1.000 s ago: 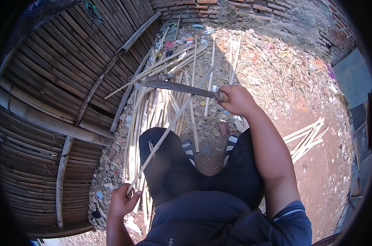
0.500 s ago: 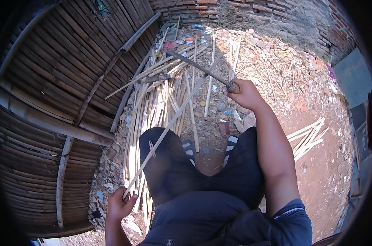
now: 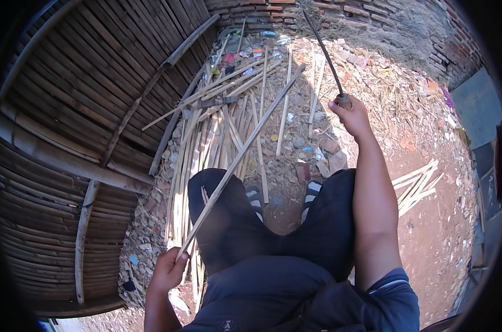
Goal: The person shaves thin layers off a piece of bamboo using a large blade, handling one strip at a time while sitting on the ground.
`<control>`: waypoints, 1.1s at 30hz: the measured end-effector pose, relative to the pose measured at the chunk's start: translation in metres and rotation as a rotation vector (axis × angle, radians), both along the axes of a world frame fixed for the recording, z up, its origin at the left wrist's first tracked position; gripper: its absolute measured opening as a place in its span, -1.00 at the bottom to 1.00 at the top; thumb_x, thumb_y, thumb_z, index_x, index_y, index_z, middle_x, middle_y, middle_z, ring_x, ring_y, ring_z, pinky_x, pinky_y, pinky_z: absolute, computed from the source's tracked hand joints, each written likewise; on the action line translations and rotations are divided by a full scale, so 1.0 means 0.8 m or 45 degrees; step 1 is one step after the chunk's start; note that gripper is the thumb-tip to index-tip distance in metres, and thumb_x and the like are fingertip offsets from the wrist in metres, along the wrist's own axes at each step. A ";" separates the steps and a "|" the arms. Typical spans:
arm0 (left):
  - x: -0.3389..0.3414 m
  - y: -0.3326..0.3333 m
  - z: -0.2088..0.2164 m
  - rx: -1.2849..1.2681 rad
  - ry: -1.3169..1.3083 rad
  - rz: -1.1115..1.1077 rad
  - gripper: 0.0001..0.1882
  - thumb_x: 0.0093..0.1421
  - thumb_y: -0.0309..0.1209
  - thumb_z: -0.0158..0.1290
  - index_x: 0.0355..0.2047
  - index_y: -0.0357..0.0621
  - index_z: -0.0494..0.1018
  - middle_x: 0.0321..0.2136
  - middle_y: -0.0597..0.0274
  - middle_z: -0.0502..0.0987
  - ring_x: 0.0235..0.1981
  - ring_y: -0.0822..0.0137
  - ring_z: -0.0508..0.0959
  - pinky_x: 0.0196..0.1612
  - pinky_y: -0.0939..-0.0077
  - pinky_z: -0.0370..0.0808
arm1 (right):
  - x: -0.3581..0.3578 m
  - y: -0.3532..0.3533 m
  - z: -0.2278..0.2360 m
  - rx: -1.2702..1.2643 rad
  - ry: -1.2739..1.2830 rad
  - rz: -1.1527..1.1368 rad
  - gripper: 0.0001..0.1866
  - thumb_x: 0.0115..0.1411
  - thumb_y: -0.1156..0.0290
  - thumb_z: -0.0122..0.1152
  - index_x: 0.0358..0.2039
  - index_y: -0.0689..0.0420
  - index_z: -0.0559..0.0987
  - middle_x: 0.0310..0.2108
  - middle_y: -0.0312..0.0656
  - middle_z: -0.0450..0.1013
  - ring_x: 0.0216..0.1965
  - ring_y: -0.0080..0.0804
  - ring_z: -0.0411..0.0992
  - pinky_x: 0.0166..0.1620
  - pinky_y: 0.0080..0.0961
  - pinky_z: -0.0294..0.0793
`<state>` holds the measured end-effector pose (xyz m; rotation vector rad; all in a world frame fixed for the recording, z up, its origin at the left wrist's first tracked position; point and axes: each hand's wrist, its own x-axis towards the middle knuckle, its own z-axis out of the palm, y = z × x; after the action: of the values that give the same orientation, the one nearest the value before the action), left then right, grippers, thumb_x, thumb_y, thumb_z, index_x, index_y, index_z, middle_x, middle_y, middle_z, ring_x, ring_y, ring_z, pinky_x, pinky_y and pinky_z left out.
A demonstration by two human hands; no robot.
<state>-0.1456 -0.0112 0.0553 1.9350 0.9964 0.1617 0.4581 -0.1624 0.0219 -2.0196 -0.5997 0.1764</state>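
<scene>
My left hand (image 3: 170,268) is closed round the near end of a long, flat bamboo strip (image 3: 244,150). The strip slants up and away to the right across my left thigh, and its far end hangs beyond my knees. In my right hand (image 3: 351,117) is the wooden handle of a machete (image 3: 324,47), held out ahead and to the right. Its long, thin dark blade points up toward the brick wall, apart from the strip. Under and left of the strip lies a pile of split bamboo strips (image 3: 208,143) on the ground.
Close on the left stands a slatted bamboo wall (image 3: 57,182). A brick wall (image 3: 367,16) closes off the far side. Rubble and litter (image 3: 339,72) cover the ground ahead. A smaller bundle of bamboo strips (image 3: 419,185) lies to the right, near a grey-green panel (image 3: 476,108).
My right hand has moved up and to the right, swinging the machete blade off the strip to point away. My left hand has shifted slightly up and right with the strip.
</scene>
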 end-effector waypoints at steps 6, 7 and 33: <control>0.012 0.020 -0.024 0.396 -0.149 -0.242 -0.71 0.45 -0.25 0.18 -0.24 -0.29 0.58 -0.51 0.33 0.55 -0.56 0.48 0.42 -0.41 0.50 0.41 | -0.015 -0.004 0.017 0.018 -0.079 0.150 -0.59 0.18 0.11 0.53 -0.14 0.18 0.71 -0.30 -0.13 0.66 -0.26 -0.32 0.60 -0.11 -0.31 0.56; 0.012 0.021 -0.025 0.349 -0.137 -0.214 -0.72 0.43 -0.27 0.21 -0.22 -0.29 0.57 -0.48 0.33 0.56 -0.54 0.50 0.43 -0.41 0.51 0.41 | -0.015 -0.003 0.013 0.047 -0.098 0.192 -0.60 0.18 0.12 0.53 -0.15 0.18 0.70 -0.31 -0.14 0.66 -0.27 -0.33 0.60 -0.12 -0.32 0.56; 0.124 -0.012 -0.053 0.155 0.005 -0.028 -0.62 0.23 -0.22 0.39 -0.15 -0.21 0.52 -0.54 0.23 0.56 -0.51 0.39 0.55 -0.36 0.41 0.53 | -0.073 0.043 0.025 -0.338 -0.325 0.566 -0.57 0.18 0.07 0.48 -0.10 0.12 0.70 -0.27 0.10 0.64 -0.16 0.16 0.61 -0.04 -0.02 0.60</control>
<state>-0.0463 -0.0210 0.0130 2.0566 0.9876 0.2105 0.3996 -0.1278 0.0420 -2.1525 -1.2421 0.2763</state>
